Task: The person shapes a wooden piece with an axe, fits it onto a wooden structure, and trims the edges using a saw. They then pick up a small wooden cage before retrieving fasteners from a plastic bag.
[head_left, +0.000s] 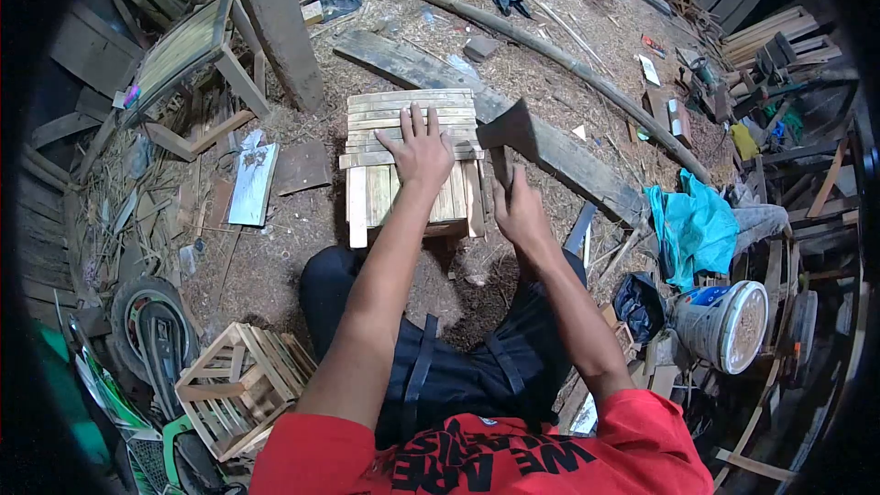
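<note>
A small slatted wooden chair [411, 188] stands on the floor between and beyond my knees. My left hand [422, 148] lies with spread fingers on its upper slats, pressing flat against them. In my right hand [524, 211] is a hatchet [511, 135], gripped by its handle with the fingers wrapped round. Its dark, wide head is raised just to the right of the chair, apart from the slats as far as I can see. The lower end of the handle is hidden by my fist.
A long plank [587, 160] and a round pole [559, 60] lie beyond the chair. To the left are a bamboo bench [183, 50] and a slatted wooden crate [243, 385]. A white bucket [724, 325] and a turquoise cloth [692, 225] are at the right. Wood scraps litter the floor.
</note>
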### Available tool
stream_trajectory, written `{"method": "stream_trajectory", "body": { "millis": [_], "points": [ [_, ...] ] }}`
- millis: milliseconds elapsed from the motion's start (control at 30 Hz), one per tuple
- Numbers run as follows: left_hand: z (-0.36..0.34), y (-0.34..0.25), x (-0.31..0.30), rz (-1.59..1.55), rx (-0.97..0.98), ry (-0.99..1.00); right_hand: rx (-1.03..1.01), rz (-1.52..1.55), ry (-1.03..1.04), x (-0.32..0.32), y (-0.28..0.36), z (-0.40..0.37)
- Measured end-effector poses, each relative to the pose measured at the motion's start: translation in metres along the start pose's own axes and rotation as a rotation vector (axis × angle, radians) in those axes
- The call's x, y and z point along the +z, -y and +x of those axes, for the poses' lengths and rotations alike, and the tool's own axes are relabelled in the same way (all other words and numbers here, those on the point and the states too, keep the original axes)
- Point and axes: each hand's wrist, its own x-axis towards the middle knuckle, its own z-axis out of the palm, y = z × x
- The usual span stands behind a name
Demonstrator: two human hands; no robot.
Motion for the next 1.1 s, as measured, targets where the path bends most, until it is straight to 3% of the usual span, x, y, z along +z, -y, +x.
{"method": "stream_trajectory", "body": {
  "millis": [167, 300, 467, 533, 600, 633, 667, 833, 933, 1067, 1100],
  "points": [
    [0.002, 0.0, -0.003, -0.015, 0.002, 0.007, -0.121, -0.019, -0.073, 0.002, -0.009, -0.008],
    [0.004, 0.001, 0.006, 0.01, 0.019, -0.053, -0.052, -0.034, 0.122, -0.006, -0.008, -0.003],
    [0.001, 0.001, 0.003, -0.004, 0.031, -0.075, -0.17, 0.151, -0.166, -0.028, 0.03, -0.004],
    [0.002, 0.001, 0.004, 0.004, 0.042, -0.115, -0.165, 0.075, -0.164, -0.027, 0.028, -0.009],
    [0.001, 0.002, 0.005, -0.007, 0.045, -0.126, -0.289, 0.0, -0.15, 0.001, -0.008, -0.003],
    [0.0, 0.003, 0.005, -0.011, 0.056, -0.128, -0.154, -0.097, 0.072, 0.014, -0.03, 0.001],
    [-0.006, 0.003, 0.007, -0.015, 0.057, -0.11, -0.052, -0.024, 0.076, 0.013, -0.026, -0.001],
    [0.003, 0.002, 0.002, -0.034, 0.066, -0.125, -0.098, 0.051, -0.037, -0.007, -0.014, -0.006],
    [0.001, 0.001, 0.003, -0.027, 0.063, -0.133, -0.24, 0.039, -0.181, -0.005, -0.013, -0.007],
    [0.0, 0.002, 0.0, -0.004, 0.065, -0.111, -0.132, -0.006, 0.004, 0.012, -0.044, 0.003],
    [0.001, 0.002, 0.0, -0.002, 0.066, -0.118, -0.08, 0.027, -0.001, 0.0, -0.025, 0.003]
  ]
}}
